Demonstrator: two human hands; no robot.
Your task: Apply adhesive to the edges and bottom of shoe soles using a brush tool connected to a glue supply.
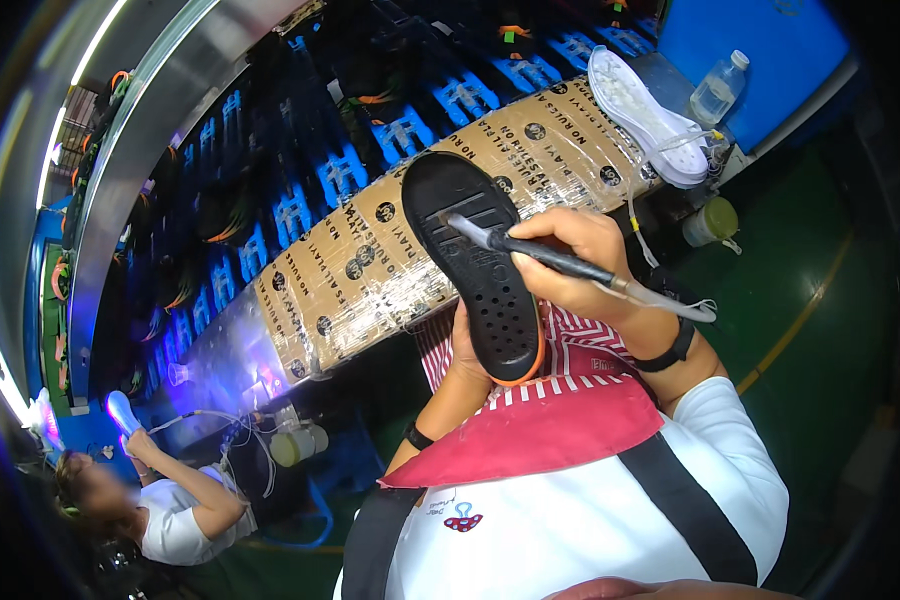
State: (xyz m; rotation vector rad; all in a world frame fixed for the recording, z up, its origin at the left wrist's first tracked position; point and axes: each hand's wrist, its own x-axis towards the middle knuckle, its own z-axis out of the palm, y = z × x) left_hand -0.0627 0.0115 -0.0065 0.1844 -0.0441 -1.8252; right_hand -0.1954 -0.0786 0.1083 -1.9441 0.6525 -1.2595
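Observation:
A black shoe sole (475, 235) with an orange edge at its heel is tilted toward me, its toe end pointing away. My left hand (464, 345) grips it by the heel side, thumb along the edge, most fingers hidden beneath. Closed around a brush (555, 258) with a dark handle and pale bristles is my right hand (582, 262). The bristle tip touches the sole's face in the grooved area near the toe. A pale tube or cord trails from the handle's rear end past my wrist.
A taped cardboard sheet (370, 265) covers the bench ahead. At the far right are a white sole (650, 115), a clear bottle (718, 88) and a yellowish container (710, 222). Beyond the cardboard runs a rack with blue holders (402, 132). Another person (185, 500) works at the lower left.

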